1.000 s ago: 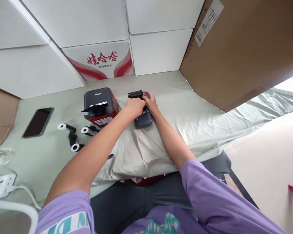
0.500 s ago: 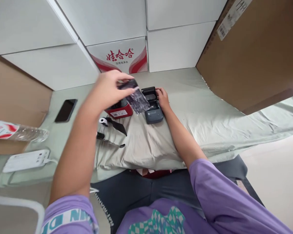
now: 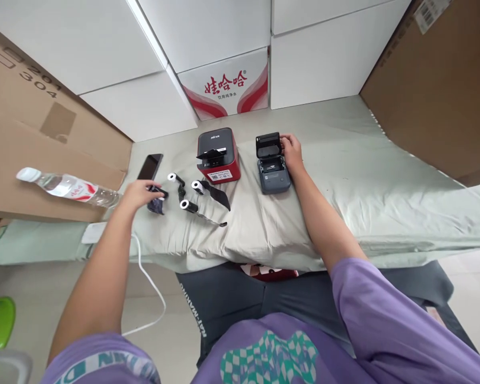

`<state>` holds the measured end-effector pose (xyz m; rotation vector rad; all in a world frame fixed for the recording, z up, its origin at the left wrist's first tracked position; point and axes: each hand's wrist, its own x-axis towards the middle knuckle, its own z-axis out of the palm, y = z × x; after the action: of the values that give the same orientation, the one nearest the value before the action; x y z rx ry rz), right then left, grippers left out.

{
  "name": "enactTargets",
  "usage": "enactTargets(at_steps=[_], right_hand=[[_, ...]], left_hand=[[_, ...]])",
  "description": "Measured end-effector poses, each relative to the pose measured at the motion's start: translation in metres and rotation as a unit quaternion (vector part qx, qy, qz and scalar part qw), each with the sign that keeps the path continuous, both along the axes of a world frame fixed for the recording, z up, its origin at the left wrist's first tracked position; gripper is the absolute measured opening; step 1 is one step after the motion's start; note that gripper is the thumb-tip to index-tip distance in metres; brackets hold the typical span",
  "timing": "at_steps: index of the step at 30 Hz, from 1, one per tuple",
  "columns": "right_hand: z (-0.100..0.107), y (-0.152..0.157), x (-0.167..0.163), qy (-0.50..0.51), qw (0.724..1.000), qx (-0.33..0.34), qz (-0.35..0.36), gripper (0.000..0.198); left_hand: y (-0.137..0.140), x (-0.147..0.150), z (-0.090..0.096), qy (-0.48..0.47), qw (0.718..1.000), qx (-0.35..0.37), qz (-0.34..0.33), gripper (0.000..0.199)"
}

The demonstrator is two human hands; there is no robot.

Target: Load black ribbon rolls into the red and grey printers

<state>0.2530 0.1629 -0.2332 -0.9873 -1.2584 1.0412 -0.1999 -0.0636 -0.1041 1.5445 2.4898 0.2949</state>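
Note:
My left hand point(image 3: 138, 192) reaches out to the left and holds a dark crumpled piece of film point(image 3: 157, 205) down against the pale green cloth, just below a black phone point(image 3: 150, 166). My right hand point(image 3: 292, 152) rests against the right side of a small grey printer point(image 3: 272, 169) whose lid stands open. A red and black printer point(image 3: 218, 154) sits to the left of the grey one. Three small black ribbon rolls with white ends point(image 3: 186, 193) lie between the red printer and my left hand.
A water bottle point(image 3: 66, 186) lies on its side at the left, by a brown cardboard box point(image 3: 32, 122). White boxes, one with red print point(image 3: 226, 85), line the back. A large cardboard box point(image 3: 436, 80) stands at the right. A white power strip and cable point(image 3: 146, 277) hang at the cloth's left edge.
My left hand lifted the dark film away from the grey printer, carried it leftwards and brought it down by the phone. My right hand stayed at the printer. The camera turned left.

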Motion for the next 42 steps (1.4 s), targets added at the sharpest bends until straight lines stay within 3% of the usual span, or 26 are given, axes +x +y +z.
enactTargets(at_steps=[3, 5, 7, 9, 10, 12, 14, 16, 19, 23, 29, 32, 37, 39, 42], right_hand=[[0.002, -0.002, 0.001, 0.001, 1.0, -0.011, 0.003, 0.039], [0.004, -0.003, 0.001, 0.003, 1.0, -0.015, 0.003, 0.039], [0.004, -0.003, 0.001, 0.003, 1.0, -0.016, 0.002, 0.039], [0.004, -0.002, 0.001, -0.001, 1.0, -0.015, 0.001, 0.04], [0.003, -0.002, 0.002, -0.003, 1.0, -0.014, 0.001, 0.041], [0.002, 0.0, 0.002, -0.005, 1.0, -0.013, 0.002, 0.043], [0.0, 0.001, 0.002, -0.005, 1.0, -0.016, 0.002, 0.045], [0.0, 0.001, 0.001, -0.001, 1.0, -0.018, 0.001, 0.047], [0.001, 0.0, -0.001, 0.018, 1.0, -0.02, -0.004, 0.046], [0.004, -0.002, -0.002, 0.034, 0.999, -0.026, -0.005, 0.044], [0.009, -0.005, -0.002, 0.037, 0.999, -0.037, -0.008, 0.037], [0.011, -0.007, -0.002, 0.036, 0.999, -0.038, -0.011, 0.033], [0.012, -0.009, -0.003, 0.049, 0.998, -0.041, -0.015, 0.027], [0.013, -0.009, -0.003, 0.052, 0.997, -0.046, -0.016, 0.026], [0.013, -0.008, -0.003, 0.052, 0.997, -0.055, -0.016, 0.025]], left_hand=[[-0.003, 0.005, -0.018, 0.027, 0.998, -0.05, -0.03, 0.041], [-0.003, 0.012, -0.011, 0.077, 0.994, -0.07, -0.041, 0.059], [-0.001, 0.023, 0.007, 0.136, 0.989, -0.023, -0.048, 0.072], [0.001, 0.043, 0.024, 0.155, 0.985, 0.044, -0.061, 0.066], [0.003, 0.056, 0.031, 0.134, 0.987, 0.042, -0.076, 0.061], [0.008, 0.086, 0.034, 0.051, 0.991, -0.05, -0.111, 0.06], [0.013, 0.114, 0.028, 0.086, 0.979, -0.114, -0.142, 0.056], [0.016, 0.13, 0.018, 0.124, 0.974, -0.121, -0.146, 0.047], [0.017, 0.128, 0.005, 0.084, 0.974, -0.043, -0.207, 0.044], [0.01, 0.107, 0.002, 0.003, 0.955, 0.085, -0.285, 0.045], [-0.001, 0.109, 0.012, -0.096, 0.964, 0.149, -0.196, 0.043], [0.0, 0.13, 0.016, -0.258, 0.921, 0.219, -0.192, 0.045], [0.004, 0.184, 0.024, -0.552, 0.752, 0.262, -0.249, 0.052], [0.009, 0.201, 0.026, -0.586, 0.737, 0.243, -0.232, 0.053], [0.022, 0.218, 0.026, -0.588, 0.749, 0.224, -0.209, 0.054]])
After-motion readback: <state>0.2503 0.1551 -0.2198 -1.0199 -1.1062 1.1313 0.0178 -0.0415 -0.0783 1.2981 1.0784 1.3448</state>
